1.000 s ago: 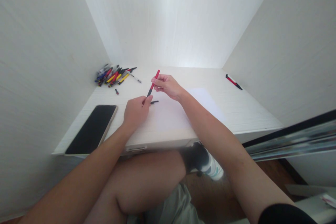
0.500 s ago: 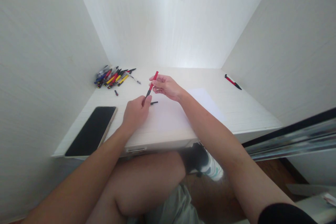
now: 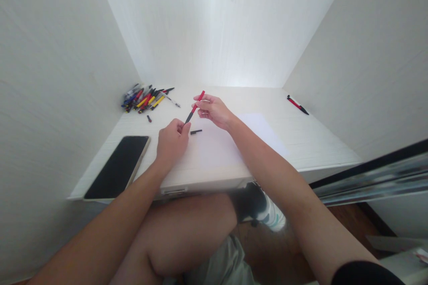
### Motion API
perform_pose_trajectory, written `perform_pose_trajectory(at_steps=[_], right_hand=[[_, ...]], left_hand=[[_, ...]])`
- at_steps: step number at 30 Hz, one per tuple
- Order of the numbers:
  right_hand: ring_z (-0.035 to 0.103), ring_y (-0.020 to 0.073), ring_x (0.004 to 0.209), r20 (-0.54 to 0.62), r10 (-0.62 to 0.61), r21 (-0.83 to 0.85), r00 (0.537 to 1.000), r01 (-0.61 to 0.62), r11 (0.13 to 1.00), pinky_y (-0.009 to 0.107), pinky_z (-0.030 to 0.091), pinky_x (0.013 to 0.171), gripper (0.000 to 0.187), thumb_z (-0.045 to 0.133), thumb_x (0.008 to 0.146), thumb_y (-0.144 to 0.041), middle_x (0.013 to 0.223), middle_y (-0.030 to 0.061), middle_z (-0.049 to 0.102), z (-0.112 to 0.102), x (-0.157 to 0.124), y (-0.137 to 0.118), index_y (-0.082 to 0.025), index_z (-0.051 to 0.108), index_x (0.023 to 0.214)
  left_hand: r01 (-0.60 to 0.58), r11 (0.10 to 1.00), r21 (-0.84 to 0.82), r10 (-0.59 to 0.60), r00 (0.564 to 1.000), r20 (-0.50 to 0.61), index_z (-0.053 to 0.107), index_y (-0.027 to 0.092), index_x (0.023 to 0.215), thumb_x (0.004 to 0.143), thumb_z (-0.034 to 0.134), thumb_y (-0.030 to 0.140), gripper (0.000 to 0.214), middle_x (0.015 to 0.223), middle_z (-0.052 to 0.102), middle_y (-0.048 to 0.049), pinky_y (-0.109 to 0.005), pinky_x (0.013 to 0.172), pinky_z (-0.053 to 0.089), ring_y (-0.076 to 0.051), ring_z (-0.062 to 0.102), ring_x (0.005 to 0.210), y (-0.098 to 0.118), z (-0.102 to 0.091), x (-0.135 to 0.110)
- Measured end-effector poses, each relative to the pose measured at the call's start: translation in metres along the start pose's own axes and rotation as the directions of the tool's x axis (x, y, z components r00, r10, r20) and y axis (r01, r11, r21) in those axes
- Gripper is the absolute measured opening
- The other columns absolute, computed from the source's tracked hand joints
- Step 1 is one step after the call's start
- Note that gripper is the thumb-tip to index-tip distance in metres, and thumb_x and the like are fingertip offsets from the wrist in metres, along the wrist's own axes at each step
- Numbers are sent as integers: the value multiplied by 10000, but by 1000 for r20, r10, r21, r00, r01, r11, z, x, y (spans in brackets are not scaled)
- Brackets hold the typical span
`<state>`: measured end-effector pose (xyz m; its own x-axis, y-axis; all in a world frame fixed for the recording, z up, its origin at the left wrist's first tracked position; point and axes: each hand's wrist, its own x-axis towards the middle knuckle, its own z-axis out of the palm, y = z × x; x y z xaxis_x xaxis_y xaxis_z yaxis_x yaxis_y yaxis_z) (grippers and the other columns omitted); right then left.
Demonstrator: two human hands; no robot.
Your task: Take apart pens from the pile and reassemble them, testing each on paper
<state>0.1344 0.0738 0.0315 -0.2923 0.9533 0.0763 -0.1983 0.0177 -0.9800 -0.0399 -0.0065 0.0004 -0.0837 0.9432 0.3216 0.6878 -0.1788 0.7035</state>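
Between my hands is a pen barrel (image 3: 190,116), red at its upper end and black at its lower end, tilted up to the right. My right hand (image 3: 213,110) pinches the red part between thumb and fingers. At the black tip, my left hand (image 3: 173,139) grips with thumb and forefinger; the very end is hidden in those fingers. Just right of the left thumb lies a small black clip piece (image 3: 196,132), by the edge of a white sheet of paper (image 3: 219,147). A short dark pen part (image 3: 149,118) rests on the desk farther left.
A heap of several pens (image 3: 143,98) lies at the back left against the wall. One red, white and black pen (image 3: 297,104) is by the right wall. A dark-screened phone (image 3: 117,167) lies at the desk's (image 3: 321,147) front left.
My left hand has slid slightly down and left along the pen, so more of the black end shows. The black clip piece is more fully uncovered.
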Motion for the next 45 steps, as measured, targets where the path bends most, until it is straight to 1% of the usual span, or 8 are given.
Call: perform_pose_trajectory(at_steps=[3, 7, 16, 21, 30, 35, 41, 45], right_hand=[[503, 74, 558, -5, -4, 22, 1000, 5, 1000, 229, 481, 582, 205, 739, 817, -178, 813, -1, 684, 3, 0, -1, -174, 651, 1002], [496, 64, 543, -5, -14, 49, 1000, 14, 999, 225, 475, 566, 181, 734, 832, -162, 835, 0, 686, 5, 1, 0, -169, 645, 989], [586, 81, 621, 85, 32, 135, 996, -43, 990, 236, 527, 647, 247, 766, 843, -187, 928, 19, 735, 2, -6, -7, -202, 634, 1051], [645, 109, 701, 70, 49, 103, 996, -56, 993, 234, 553, 677, 219, 784, 874, -348, 868, 28, 714, 2, -3, -3, -198, 654, 967], [624, 123, 714, 47, 42, -42, 998, -40, 998, 245, 552, 663, 288, 875, 778, -400, 819, 39, 684, -5, 2, 6, -186, 694, 844], [619, 124, 743, 45, 16, -100, 999, -11, 995, 244, 533, 662, 280, 856, 779, -411, 900, 54, 714, -8, 4, 8, -188, 715, 874], [616, 125, 759, 33, -2, -66, 999, 4, 998, 251, 515, 691, 248, 836, 776, -336, 915, 40, 717, -7, 3, 7, -194, 710, 935], [670, 142, 861, 59, 14, 37, 998, -16, 999, 280, 523, 785, 408, 850, 757, -273, 999, 39, 749, -4, -2, 3, -211, 670, 1117]], left_hand=[[-27, 999, 21, 27, 999, 23, 507, 237, 694, 978, 459, 411, 337, 609, 578, -3, -322, 600, 302, -200, 545, 619, -1, 1, -1], [-39, 999, 29, 39, 999, 12, 462, 236, 673, 984, 428, 382, 346, 604, 527, -2, -330, 585, 235, -195, 496, 610, -2, 2, 0], [-57, 996, -63, 61, 996, 61, 531, 228, 691, 987, 371, 370, 366, 626, 561, -13, -326, 589, 281, -199, 517, 608, -6, 3, 0], [-71, 997, -14, 72, 997, 35, 569, 223, 717, 982, 435, 399, 345, 644, 603, -16, -332, 615, 301, -207, 552, 650, -3, 2, 0], [-61, 998, 2, 61, 998, 36, 624, 223, 721, 944, 530, 437, 323, 654, 649, -10, -331, 624, 329, -196, 562, 627, -2, 1, 0], [-50, 999, -18, 51, 998, 44, 656, 226, 747, 982, 456, 429, 369, 641, 650, -16, -327, 616, 346, -208, 589, 644, -4, 1, 0], [-40, 998, -45, 42, 998, 44, 601, 228, 697, 994, 418, 400, 389, 589, 600, -9, -322, 594, 336, -202, 567, 608, -5, 1, 1], [-25, 997, -76, 29, 998, 62, 581, 231, 690, 1006, 385, 405, 410, 543, 564, -4, -317, 585, 341, -201, 559, 583, -3, 0, 0]])
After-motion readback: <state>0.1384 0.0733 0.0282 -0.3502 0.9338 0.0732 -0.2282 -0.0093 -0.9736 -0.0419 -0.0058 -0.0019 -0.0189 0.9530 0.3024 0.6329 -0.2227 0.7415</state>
